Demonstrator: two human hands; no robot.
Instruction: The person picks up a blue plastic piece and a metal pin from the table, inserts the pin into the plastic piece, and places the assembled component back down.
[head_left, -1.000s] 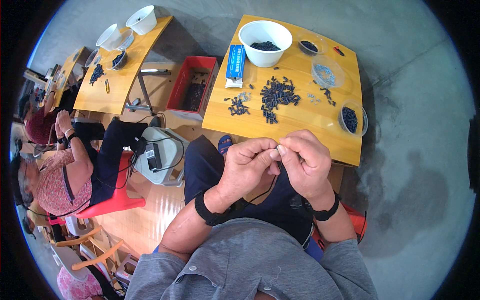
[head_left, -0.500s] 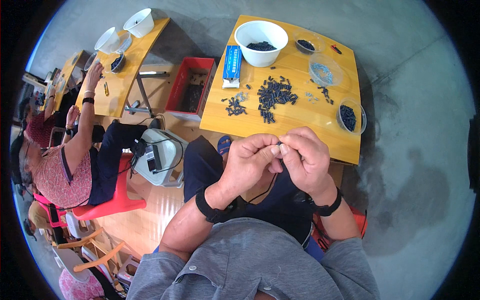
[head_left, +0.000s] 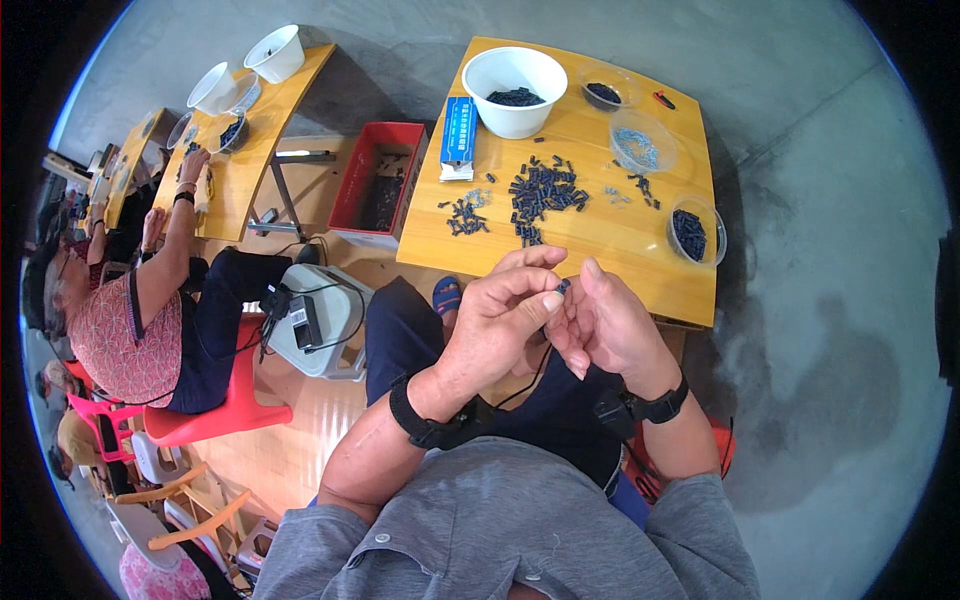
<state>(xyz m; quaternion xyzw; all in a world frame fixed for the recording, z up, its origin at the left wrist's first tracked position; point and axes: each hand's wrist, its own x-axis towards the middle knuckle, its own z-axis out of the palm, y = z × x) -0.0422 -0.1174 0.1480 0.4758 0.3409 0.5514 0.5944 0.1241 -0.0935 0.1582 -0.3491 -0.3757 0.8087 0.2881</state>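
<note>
Just in front of the table's near edge, my left hand (head_left: 500, 312) pinches a small black part (head_left: 563, 286) between thumb and forefinger. My right hand (head_left: 618, 318) is beside it, fingers spread and thumb raised, with nothing visible in its grasp. On the wooden table (head_left: 620, 280) beyond lies a heap of small black tube-like pieces (head_left: 545, 192). To its left is a smaller pile of black pieces mixed with silvery bits (head_left: 467, 214). More silvery bits (head_left: 616, 196) are scattered to the right.
A white tub (head_left: 508, 125) holding black pieces stands at the back, beside a blue-and-white box (head_left: 458, 140). Clear bowls line the right side, one with silvery parts (head_left: 640, 150). A red crate (head_left: 345, 190) sits on the floor. Another person (head_left: 125, 330) works at the left table.
My right hand has come away from the black part and its fingers have spread. My left hand keeps its pinch. The neighbouring person's arm has lowered toward their table.
</note>
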